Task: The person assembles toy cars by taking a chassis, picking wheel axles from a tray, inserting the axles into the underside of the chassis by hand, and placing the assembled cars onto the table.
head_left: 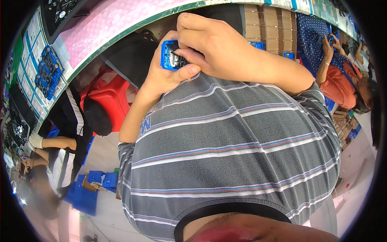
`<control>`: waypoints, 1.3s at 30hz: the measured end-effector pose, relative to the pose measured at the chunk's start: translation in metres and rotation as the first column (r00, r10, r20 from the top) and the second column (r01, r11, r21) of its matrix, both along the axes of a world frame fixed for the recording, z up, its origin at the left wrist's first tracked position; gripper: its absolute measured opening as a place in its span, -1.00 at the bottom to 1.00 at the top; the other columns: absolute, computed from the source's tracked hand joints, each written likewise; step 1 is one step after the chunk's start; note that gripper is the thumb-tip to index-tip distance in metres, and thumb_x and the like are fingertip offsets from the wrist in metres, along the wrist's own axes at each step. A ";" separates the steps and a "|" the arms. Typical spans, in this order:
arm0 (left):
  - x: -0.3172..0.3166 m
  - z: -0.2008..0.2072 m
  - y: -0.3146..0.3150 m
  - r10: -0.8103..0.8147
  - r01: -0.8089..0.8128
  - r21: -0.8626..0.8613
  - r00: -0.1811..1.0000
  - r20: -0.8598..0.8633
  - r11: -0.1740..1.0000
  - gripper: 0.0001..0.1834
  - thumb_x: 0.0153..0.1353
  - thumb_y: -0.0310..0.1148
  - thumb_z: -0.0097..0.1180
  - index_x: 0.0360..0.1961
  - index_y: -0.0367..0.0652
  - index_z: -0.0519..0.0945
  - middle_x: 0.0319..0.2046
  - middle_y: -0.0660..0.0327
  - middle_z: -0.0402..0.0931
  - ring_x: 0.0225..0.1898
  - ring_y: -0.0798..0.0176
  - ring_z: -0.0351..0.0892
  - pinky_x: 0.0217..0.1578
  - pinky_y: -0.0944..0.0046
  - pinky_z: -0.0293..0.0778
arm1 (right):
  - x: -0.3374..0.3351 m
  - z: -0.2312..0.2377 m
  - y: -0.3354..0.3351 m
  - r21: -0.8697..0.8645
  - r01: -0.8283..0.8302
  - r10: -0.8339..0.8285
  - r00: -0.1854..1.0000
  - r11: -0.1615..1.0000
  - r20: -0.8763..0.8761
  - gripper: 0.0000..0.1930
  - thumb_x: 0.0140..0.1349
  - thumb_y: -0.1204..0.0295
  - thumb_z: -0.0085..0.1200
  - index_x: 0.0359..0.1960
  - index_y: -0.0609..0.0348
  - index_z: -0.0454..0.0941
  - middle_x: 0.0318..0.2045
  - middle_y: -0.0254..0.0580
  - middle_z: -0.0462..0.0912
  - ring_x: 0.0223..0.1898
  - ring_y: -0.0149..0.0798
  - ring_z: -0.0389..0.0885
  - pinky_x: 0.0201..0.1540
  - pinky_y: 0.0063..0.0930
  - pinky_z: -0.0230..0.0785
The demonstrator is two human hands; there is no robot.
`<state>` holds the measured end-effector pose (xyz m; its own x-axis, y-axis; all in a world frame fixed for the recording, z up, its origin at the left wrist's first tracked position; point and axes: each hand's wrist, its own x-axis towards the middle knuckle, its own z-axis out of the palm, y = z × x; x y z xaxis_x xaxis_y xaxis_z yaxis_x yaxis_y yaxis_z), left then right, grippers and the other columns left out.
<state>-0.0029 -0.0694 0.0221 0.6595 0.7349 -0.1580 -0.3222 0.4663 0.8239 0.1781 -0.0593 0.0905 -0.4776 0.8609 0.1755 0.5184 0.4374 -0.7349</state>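
Close in front of my chest, a blue toy car body (pixel 165 55) is tipped so that its hollow side shows. My left hand (pixel 158 80) wraps round it from below, with the thumb along its near edge. Inside the shell sit black and silver parts (pixel 175 60). My right hand (pixel 206 37) reaches over from the right, its fingers curled and its thumb pressed against the black part at the shell's right end. Whatever lies between those right fingers is hidden by the hand itself.
Several blue car bodies (pixel 49 72) lie on the curved table at the left, below a black tray (pixel 60 18). Pink bubble sheet (pixel 117 24) covers the tabletop ahead. A red stool (pixel 111 99) stands left. Co-workers sit at the right (pixel 338 88) and left (pixel 62 169). Cardboard boxes (pixel 272 26) stand ahead right.
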 end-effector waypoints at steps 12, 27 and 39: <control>-0.006 0.005 0.013 0.284 -0.274 -0.114 0.956 0.077 0.955 -0.47 0.18 -0.41 0.23 0.15 -0.27 0.35 -0.24 0.11 0.55 -0.41 0.35 0.56 -0.47 0.39 0.48 | 0.047 -0.002 0.039 -0.730 -0.019 -0.575 0.601 0.683 -0.554 -0.84 0.33 0.48 0.14 -0.13 0.25 0.49 -0.30 -0.29 0.51 -0.38 -0.45 0.45 -0.30 -0.57 0.35; -0.008 0.008 0.037 0.425 -0.404 -0.157 0.895 0.138 0.901 -0.49 0.20 -0.43 0.17 0.17 -0.16 0.34 -0.19 0.13 0.55 -0.36 0.32 0.52 -0.44 0.28 0.43 | 0.029 0.010 0.026 -0.353 0.108 -0.252 0.885 0.930 -0.392 -0.36 0.19 0.62 0.22 0.28 0.30 0.18 0.06 -0.02 0.41 0.01 -0.24 0.52 0.11 -0.39 0.43; 0.000 0.008 0.030 0.530 -0.504 -0.191 0.838 0.127 0.843 -0.64 0.24 -0.39 0.08 0.04 -0.27 0.45 -0.28 0.10 0.59 -0.43 0.27 0.55 -0.51 0.32 0.44 | 0.014 0.014 0.020 -0.049 0.201 -0.206 0.932 0.978 -0.299 -0.44 0.16 0.54 0.26 0.19 0.31 0.33 -0.04 0.01 0.49 -0.06 -0.13 0.57 0.03 -0.34 0.48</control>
<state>-0.0034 -0.0394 0.0301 0.2159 0.9536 -0.2100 -0.6768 0.3012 0.6718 0.1923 -0.0390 0.1042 -0.2187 0.9382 0.2683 0.3485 0.3319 -0.8766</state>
